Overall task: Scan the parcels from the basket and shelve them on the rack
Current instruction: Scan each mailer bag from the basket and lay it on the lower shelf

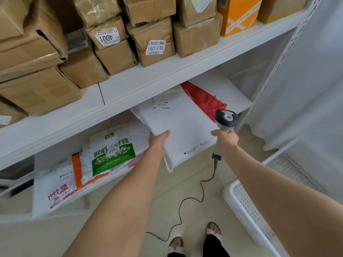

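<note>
My left hand [158,140] grips the near left edge of a large white soft parcel [182,127], thumb on top. The parcel's far end, with a small printed label, lies under the white rack's [148,86] upper shelf, on top of a red bag [204,100] on the lower shelf; its near end sticks out past the shelf edge. My right hand [227,139] holds a grey handheld barcode scanner [225,119] by its handle at the parcel's right edge, thumb touching the parcel. The scanner's dark cable [187,199] trails to the floor. The white perforated basket [246,204] stands at lower right.
Several taped cardboard boxes [111,43] and an orange box [237,13] fill the upper shelf. Soft parcels, one green-printed [113,154] and one orange-striped [61,188], lie on the lower shelf's left part. A white perforated rack upright [278,65] is at right. My sandalled feet are on the tiled floor.
</note>
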